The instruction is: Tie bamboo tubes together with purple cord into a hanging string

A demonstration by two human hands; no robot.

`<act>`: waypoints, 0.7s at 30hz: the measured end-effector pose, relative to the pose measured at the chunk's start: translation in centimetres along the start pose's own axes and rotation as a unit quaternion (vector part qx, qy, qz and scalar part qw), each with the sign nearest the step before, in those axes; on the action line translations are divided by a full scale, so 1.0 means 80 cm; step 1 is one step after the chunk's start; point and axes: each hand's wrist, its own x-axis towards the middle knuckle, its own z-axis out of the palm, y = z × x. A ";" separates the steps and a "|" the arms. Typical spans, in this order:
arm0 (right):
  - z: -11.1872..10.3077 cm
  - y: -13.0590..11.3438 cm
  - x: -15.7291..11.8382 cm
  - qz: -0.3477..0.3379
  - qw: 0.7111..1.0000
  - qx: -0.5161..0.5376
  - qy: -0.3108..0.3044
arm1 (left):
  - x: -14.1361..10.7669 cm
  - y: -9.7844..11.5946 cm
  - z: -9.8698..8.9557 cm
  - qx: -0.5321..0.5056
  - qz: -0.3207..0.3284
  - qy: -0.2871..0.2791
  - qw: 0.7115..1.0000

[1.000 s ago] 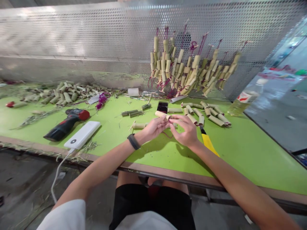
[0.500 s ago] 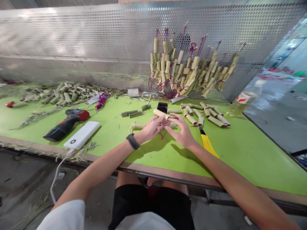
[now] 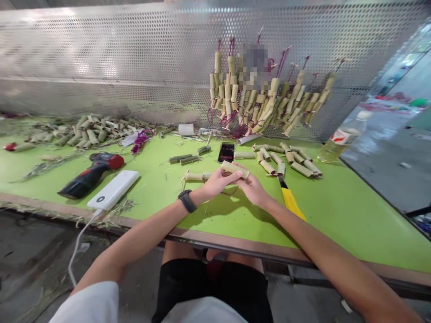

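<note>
A short pale bamboo tube [image 3: 235, 168] lies across both hands, tilted slightly down to the right. My left hand [image 3: 219, 181] is closed on it, thumb pointing right. At the tube's right end, my right hand [image 3: 251, 188] has its fingers wrapped round it. A thin dark red cord [image 3: 231, 193] hangs in a loop below the hands. Just left of them another bamboo piece [image 3: 194, 176] with a knotted end rests on the green table [image 3: 208, 220]. Behind the hands lie a phone [image 3: 226, 154] and a slim bamboo tube [image 3: 244, 155].
To the left are a cordless drill [image 3: 92, 172], a white power bank [image 3: 114, 190] and a heap of cut bamboo [image 3: 90, 132]. On the right are strung bamboo pieces [image 3: 276, 162], a yellow-handled tool [image 3: 292, 204] and a bottle [image 3: 343, 137]. Bamboo strings [image 3: 230, 92] hang on the perforated panel [image 3: 134, 67].
The bamboo tube has moved slightly right and down. My right hand's fingers, spread beside it before, have closed round its right end, and the two hands are closer together.
</note>
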 end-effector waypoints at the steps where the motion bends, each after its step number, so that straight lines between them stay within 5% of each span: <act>1: -0.001 -0.004 0.002 0.011 1.000 0.019 0.012 | 0.001 0.002 0.000 -0.004 0.010 0.008 1.000; 7: -0.020 -0.019 0.009 0.048 0.994 -0.004 0.102 | 0.007 0.010 -0.012 0.012 0.066 0.137 0.988; 21: -0.032 -0.014 0.017 0.106 0.992 0.042 0.053 | 0.008 0.004 -0.020 0.001 -0.010 0.090 0.996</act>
